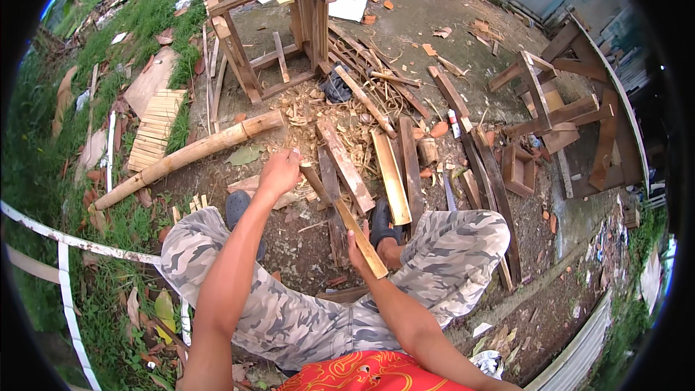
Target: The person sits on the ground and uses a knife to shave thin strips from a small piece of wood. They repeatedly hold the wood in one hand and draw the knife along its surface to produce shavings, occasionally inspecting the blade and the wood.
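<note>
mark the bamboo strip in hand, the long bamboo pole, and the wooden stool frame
bamboo strip (353,226): head view, mid-length of the strip.
bamboo pole (190,157): head view, middle of the pole.
wooden stool frame (235,47): head view, front left leg.

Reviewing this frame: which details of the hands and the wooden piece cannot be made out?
Head view only:
- Left hand: seen from the back, so whatever its fingers grip is hidden.
- Right hand: mostly hidden behind the wooden strip it holds.
- Strip's far end: lost against the wood shavings; any blade there is too small to tell.
</note>
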The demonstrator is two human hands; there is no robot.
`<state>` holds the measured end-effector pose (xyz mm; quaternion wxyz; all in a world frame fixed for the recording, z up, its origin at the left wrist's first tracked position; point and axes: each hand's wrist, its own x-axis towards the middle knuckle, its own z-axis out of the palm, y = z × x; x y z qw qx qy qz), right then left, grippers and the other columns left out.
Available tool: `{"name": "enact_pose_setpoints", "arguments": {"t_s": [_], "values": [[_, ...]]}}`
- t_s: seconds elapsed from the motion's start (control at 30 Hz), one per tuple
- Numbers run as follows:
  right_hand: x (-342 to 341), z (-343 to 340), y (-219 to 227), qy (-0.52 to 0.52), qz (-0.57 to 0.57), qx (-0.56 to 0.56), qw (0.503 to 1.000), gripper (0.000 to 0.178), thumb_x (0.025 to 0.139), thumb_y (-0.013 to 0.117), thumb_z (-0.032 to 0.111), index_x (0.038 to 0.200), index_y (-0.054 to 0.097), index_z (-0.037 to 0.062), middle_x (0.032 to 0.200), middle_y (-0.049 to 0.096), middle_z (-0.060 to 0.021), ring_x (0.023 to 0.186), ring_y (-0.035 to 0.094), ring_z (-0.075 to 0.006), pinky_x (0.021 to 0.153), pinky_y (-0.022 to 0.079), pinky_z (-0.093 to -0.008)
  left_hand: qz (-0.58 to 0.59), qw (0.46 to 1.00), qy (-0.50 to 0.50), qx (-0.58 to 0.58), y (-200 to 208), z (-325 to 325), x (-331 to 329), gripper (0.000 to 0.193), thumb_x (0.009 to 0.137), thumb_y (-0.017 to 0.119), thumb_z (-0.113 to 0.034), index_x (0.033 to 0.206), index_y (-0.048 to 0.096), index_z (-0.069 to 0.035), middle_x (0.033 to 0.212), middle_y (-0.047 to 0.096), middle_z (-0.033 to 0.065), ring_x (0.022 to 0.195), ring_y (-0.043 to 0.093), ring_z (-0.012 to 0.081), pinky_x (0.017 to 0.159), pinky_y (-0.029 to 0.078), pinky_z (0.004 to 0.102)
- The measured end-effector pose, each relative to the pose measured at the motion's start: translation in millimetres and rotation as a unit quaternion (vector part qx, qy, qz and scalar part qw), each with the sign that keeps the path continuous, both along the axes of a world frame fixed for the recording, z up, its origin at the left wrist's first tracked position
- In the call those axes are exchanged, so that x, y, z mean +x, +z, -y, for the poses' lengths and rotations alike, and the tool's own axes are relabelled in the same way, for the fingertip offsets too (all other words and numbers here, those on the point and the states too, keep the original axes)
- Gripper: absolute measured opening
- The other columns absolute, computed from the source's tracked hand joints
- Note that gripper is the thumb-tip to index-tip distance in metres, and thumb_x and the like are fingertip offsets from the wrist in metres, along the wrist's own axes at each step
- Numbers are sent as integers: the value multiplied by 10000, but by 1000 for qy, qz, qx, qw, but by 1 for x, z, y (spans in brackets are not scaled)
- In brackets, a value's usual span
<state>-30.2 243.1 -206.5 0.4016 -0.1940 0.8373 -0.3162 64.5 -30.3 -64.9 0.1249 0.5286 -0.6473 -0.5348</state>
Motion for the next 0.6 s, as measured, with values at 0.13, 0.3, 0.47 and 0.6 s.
{"name": "enact_pose_setpoints", "arguments": {"t_s": [0.13, 0.3, 0.47, 0.6], "values": [[-4, 1, -6, -47, -59, -43, 996, 640, 1023, 455, 506, 1377, 493, -25, 1217, 629, -289, 1217, 591, -361, 1082, 395, -443, 11, 999, -19, -25, -7, 3, 5, 434, 1028, 429, -349, 1043, 698, -8, 734, 699, 181, 679, 726, 285, 746, 532, 418], [-35, 4, 7, -137, -42, 27, 989, 585, 998, 475, 497, 1186, 642, -31, 1149, 650, -325, 1165, 590, -461, 1004, 437, -491, 54, 998, -32, -12, -23, 12, 20, 422, 1013, 471, -284, 985, 660, 92, 724, 703, 185, 717, 753, 288, 689, 546, 398], [-72, -2, 46, -203, -29, 36, 978, 533, 982, 531, 446, 1047, 697, -56, 976, 700, -307, 978, 679, -438, 882, 505, -460, -20, 991, 31, 131, -24, 12, 33, 335, 997, 489, -153, 1060, 590, 160, 857, 711, 230, 772, 760, 305, 574, 583, 353], [-78, 0, 57, -122, -240, -135, 954, 513, 1004, 548, 427, 1050, 649, -74, 677, 639, -179, 531, 637, -263, 517, 494, -407, -20, 986, 37, 159, 1, 24, 41, 330, 1008, 483, -136, 1182, 570, 130, 985, 705, 259, 799, 751, 310, 626, 625, 347]]}}
